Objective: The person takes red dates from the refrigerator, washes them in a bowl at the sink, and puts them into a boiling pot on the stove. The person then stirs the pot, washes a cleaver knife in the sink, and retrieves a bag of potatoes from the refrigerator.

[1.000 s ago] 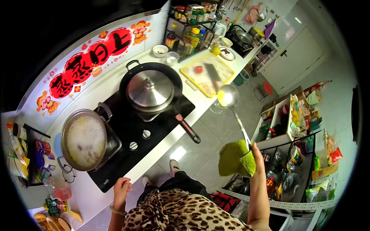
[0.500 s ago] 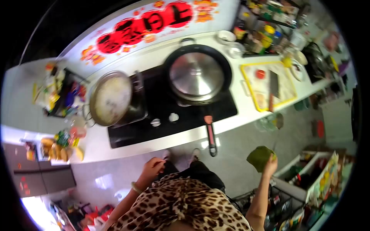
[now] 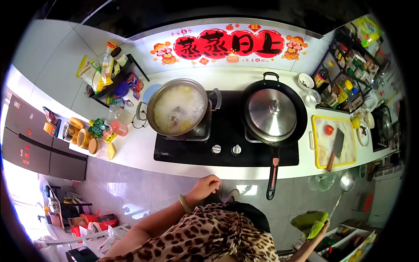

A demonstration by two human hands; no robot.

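Note:
My right hand, at the lower right, is closed round a metal ladle and a green cloth. The ladle's bowl points up and away from me, above the floor. My left hand, a bracelet on its wrist, hovers before the counter's front edge with fingers curled and nothing visible in them. On the left of the black gas stove stands an uncovered steel pot of pale, foamy liquid. To its right sits a black frying pan under a steel lid, its handle jutting past the counter edge.
A yellow-rimmed cutting board carries a cleaver and a red tomato piece. Jars and bags stand at the counter's left end. A seasoning rack is at the back right. An open drawer is at lower right.
My view has turned and levelled, so stove and pots appear further right. The ladle now shows clearly beside the green cloth in my right hand. My left hand stays curled.

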